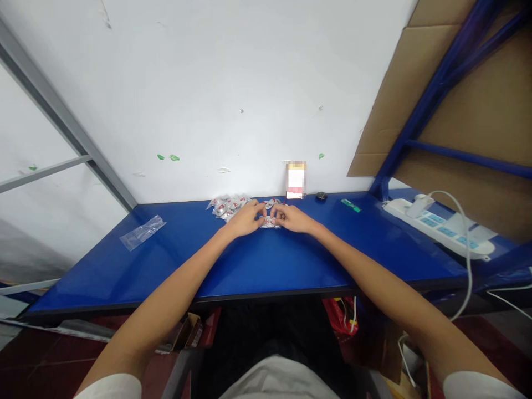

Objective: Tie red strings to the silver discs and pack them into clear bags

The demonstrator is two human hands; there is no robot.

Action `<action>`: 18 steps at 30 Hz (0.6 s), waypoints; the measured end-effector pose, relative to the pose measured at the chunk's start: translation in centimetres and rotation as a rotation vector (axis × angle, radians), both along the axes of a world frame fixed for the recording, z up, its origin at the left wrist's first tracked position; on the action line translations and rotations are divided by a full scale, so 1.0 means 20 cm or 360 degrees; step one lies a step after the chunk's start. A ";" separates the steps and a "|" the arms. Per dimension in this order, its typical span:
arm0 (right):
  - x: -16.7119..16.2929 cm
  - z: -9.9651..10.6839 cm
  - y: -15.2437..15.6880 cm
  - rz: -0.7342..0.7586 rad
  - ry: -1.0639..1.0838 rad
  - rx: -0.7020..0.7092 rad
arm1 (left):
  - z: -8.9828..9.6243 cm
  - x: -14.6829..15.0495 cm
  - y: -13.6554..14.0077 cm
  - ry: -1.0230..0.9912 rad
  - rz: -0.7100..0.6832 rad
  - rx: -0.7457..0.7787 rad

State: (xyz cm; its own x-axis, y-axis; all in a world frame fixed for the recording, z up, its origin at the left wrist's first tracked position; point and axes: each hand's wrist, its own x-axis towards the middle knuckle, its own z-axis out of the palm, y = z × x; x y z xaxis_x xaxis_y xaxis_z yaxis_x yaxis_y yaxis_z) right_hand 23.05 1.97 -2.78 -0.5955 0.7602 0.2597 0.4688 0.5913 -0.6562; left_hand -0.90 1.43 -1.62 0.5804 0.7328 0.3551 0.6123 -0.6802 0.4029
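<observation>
Both arms reach forward over the blue table (266,266). My left hand (248,218) is closed, thumb and fingers pinching the left side of a small clear plastic packet (269,223). On the packet's right side, my right hand (292,218) pinches it the same way. What is inside the packet is too small to make out. Behind my left hand lies a pile of round silvery pieces with red marks in clear wrappers (228,205). A few more wrapped round pieces (272,203) lie just beyond my fingers.
A flat clear plastic bag (143,233) lies at the left. Against the white wall stands a lit, blurred screen (296,180), beside a small black object (321,196) and a green object (351,205). A white power strip (438,228) with a cable sits at the right, near blue frame posts.
</observation>
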 end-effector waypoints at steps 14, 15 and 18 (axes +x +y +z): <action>0.03 0.02 0.01 0.0081 -0.0043 0.0199 | -0.01 -0.02 0.02 0.0074 -0.0144 0.0021; 0.04 0.03 0.00 0.0099 -0.0062 0.0289 | 0.00 -0.02 0.02 0.0049 -0.0126 0.0001; 0.04 0.05 0.00 0.0081 -0.0049 0.0439 | 0.02 -0.02 0.02 -0.0043 -0.0057 -0.0016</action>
State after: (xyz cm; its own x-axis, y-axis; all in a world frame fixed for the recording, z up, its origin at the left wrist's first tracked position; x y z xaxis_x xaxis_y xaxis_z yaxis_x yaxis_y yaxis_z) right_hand 23.95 1.94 -1.73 -0.6418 0.6322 0.4341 0.4511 0.7690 -0.4529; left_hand -1.23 1.75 -1.21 0.5965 0.7154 0.3638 0.5765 -0.6973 0.4259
